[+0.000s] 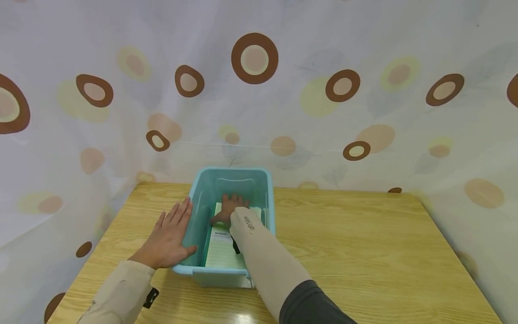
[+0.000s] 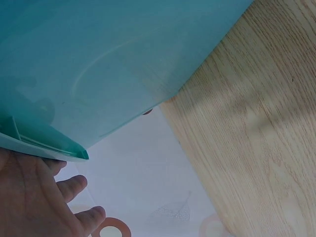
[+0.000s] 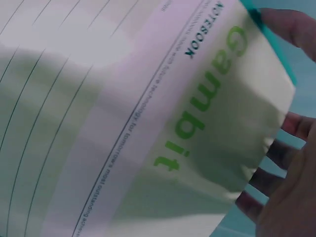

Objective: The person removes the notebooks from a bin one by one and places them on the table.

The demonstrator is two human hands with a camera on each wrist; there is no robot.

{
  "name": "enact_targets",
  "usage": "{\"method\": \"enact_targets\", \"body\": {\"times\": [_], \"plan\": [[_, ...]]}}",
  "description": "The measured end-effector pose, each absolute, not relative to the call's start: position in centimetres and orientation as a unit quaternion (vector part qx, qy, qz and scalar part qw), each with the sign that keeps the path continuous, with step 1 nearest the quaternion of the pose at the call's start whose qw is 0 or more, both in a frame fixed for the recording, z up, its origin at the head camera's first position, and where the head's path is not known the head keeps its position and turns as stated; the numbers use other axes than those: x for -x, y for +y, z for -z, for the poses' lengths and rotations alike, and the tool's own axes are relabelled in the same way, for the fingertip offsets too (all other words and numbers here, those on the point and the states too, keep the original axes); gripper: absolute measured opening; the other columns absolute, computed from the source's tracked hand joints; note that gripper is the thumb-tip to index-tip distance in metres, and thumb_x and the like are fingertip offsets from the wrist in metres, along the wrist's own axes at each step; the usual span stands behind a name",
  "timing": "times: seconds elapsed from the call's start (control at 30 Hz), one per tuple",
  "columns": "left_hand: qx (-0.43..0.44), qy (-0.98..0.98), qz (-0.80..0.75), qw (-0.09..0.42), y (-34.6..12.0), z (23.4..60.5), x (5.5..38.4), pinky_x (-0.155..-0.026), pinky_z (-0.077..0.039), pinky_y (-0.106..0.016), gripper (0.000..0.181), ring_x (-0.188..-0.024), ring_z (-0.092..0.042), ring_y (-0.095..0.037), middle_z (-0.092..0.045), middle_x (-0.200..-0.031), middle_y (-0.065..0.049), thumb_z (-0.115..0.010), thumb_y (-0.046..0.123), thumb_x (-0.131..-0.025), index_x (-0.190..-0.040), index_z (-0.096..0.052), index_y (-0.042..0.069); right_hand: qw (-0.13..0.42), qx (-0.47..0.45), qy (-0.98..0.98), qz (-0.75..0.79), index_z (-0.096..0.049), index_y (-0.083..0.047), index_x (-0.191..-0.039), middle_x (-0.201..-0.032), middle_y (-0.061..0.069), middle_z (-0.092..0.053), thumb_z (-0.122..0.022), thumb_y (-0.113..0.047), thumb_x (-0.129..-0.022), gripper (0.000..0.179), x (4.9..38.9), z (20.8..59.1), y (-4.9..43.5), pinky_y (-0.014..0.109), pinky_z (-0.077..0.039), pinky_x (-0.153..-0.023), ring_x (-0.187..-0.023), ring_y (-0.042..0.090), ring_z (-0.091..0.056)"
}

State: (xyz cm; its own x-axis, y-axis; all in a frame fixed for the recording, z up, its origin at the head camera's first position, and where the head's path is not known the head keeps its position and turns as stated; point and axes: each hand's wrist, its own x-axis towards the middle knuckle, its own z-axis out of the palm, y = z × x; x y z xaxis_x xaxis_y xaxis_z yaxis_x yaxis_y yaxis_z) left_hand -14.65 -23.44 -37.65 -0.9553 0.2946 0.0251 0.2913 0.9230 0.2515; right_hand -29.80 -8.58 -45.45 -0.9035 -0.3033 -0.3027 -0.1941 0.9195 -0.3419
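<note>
Pale cloth with brown rings and faint leaves (image 1: pixel 283 112) closes off the back and sides of the wood-grain table (image 1: pixel 344 247) I'm looking down on. Near its middle toward the left stands a light-blue plastic bin (image 1: pixel 238 180), and on its floor lies the lined "Gambit" notebook (image 1: pixel 222 252), face up, lengthwise.

I have the person's left hand (image 1: pixel 170 240) laid flat along the bin's left rim, fingers straight, thumb over the edge, gripping nothing. The right hand (image 1: pixel 230 209) is down inside, spread over the notebook's far end: thumb at the teal edge (image 3: pixel 274 44), fingertips along the far edge. I can't tell whether they pinch it or merely touch.

I'd expect the notebook to be light and bendy, its cover smooth enough to slip and easily creased; the sheet already ripples near the fingertips. I'd take its whole thickness at the teal edge, not one loose sheet.
</note>
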Motion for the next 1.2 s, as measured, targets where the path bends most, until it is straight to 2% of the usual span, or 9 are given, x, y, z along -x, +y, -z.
{"method": "enact_targets", "body": {"times": [0.17,0.43,0.67,0.87,1.03,1.2], "plan": [[-0.153,0.981,-0.121,0.0,-23.4,37.6,14.6,-0.108,-0.016,-0.066,0.095,-0.142,-0.017,-0.045,-0.014,-0.158,-0.024,-0.071,0.028,-0.081,-0.15,-0.018,-0.009,0.165,0.145,0.966,0.137,-0.037,-0.018,-0.145,-0.134,0.011,-0.052,-0.072,-0.059,-0.074,0.09,29.8,45.8,-8.9,0.045,-0.035,-0.105,-0.124,0.029,-0.049],[-0.149,0.98,-0.131,0.011,-23.5,37.6,14.6,-0.108,-0.014,-0.067,0.094,-0.143,-0.013,-0.045,-0.011,-0.158,-0.023,-0.07,0.024,-0.081,-0.15,-0.015,-0.008,0.152,0.139,0.973,0.104,-0.038,-0.024,-0.142,-0.131,0.012,-0.055,-0.065,-0.071,-0.072,0.089,29.5,45.3,-9.4,0.044,-0.033,-0.105,-0.121,0.028,-0.048],[-0.146,0.978,-0.148,0.024,-23.6,37.6,14.8,-0.109,-0.01,-0.067,0.089,-0.143,-0.011,-0.045,-0.009,-0.159,-0.021,-0.062,0.013,-0.079,-0.151,-0.014,-0.008,0.159,0.14,0.972,0.102,-0.037,-0.022,-0.144,-0.128,0.013,-0.057,-0.064,-0.069,-0.074,0.088,29.2,44.4,-9.4,0.041,-0.033,-0.106,-0.119,0.027,-0.05],[-0.146,0.976,-0.157,0.027,-23.6,37.6,14.8,-0.108,-0.009,-0.067,0.087,-0.143,-0.01,-0.046,-0.008,-0.159,-0.021,-0.055,0.007,-0.076,-0.151,-0.014,-0.008,0.143,0.159,0.971,0.104,-0.041,-0.022,-0.143,-0.124,0.01,-0.061,-0.065,-0.066,-0.076,0.083,29.0,43.8,-9.4,0.042,-0.034,-0.102,-0.116,0.028,-0.054],[-0.147,0.978,-0.144,0.023,-23.4,37.4,14.7,-0.108,-0.01,-0.068,0.087,-0.143,-0.012,-0.046,-0.01,-0.159,-0.021,-0.054,0.007,-0.074,-0.15,-0.015,-0.008,0.125,0.174,0.972,0.1,-0.042,-0.023,-0.144,-0.125,0.007,-0.062,-0.063,-0.065,-0.078,0.081,28.9,43.2,-9.5,0.042,-0.035,-0.1,-0.115,0.028,-0.056],[-0.145,0.98,-0.136,0.021,-23.3,37.4,14.8,-0.107,-0.011,-0.068,0.087,-0.142,-0.014,-0.046,-0.011,-0.159,-0.022,-0.056,0.008,-0.074,-0.15,-0.016,-0.009,0.112,0.195,0.97,0.087,-0.042,-0.027,-0.145,-0.128,0.003,-0.062,-0.062,-0.065,-0.079,0.079,28.8,42.4,-9.8,0.043,-0.033,-0.104,-0.118,0.027,-0.055]]}}
